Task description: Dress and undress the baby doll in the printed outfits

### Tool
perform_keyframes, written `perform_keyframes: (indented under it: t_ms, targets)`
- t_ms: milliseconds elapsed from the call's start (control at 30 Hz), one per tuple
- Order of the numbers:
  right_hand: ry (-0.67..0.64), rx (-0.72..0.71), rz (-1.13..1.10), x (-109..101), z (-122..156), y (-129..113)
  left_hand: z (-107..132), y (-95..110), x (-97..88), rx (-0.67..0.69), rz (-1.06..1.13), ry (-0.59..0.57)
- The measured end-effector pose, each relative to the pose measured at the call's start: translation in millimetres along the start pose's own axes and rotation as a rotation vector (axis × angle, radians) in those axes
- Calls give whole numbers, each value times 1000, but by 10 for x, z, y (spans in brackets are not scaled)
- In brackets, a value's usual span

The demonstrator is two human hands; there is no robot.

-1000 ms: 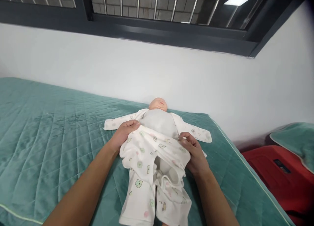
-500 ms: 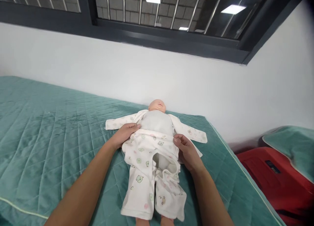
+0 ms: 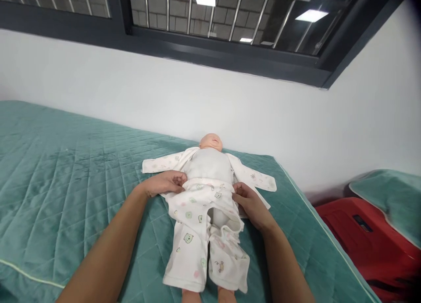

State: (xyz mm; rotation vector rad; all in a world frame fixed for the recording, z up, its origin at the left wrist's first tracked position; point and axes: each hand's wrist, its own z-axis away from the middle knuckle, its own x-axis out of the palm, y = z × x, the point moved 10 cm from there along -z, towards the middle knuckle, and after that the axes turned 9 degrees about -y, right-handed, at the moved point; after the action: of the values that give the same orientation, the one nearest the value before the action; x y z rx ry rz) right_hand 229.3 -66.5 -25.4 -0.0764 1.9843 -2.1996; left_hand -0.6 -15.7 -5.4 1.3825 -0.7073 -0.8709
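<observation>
A baby doll (image 3: pixel 211 162) lies on its back on the green quilted bed cover (image 3: pixel 66 180), head toward the wall, arms out in an open white printed top. White printed trousers (image 3: pixel 200 233) cover its legs and hips. My left hand (image 3: pixel 164 183) is closed on the trouser waistband at the doll's left side as I see it. On the other side my right hand (image 3: pixel 248 198) also pinches the waistband. The doll's grey belly shows bare above the waistband. Two bare feet poke out at the bottom edge.
A white wall (image 3: pixel 197 97) with a dark-framed barred window (image 3: pixel 223 22) runs behind the bed. Off the bed's right edge stands a red case (image 3: pixel 365 237), partly under a green cloth (image 3: pixel 391 197).
Both hands have drawn the trouser waistband up the doll's body toward its belly, and their fingers have curled tighter on it. The trouser legs have straightened and the doll's feet now show.
</observation>
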Motion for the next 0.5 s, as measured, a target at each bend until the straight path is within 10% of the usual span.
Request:
perform_keyframes:
  t_ms: [233, 500]
  targets:
    - [51, 104, 314, -116, -193, -61, -40, -42, -153, 73, -9, 131]
    - [-76, 250, 267, -105, -168, 6, 0, -107, -66, -40, -26, 14]
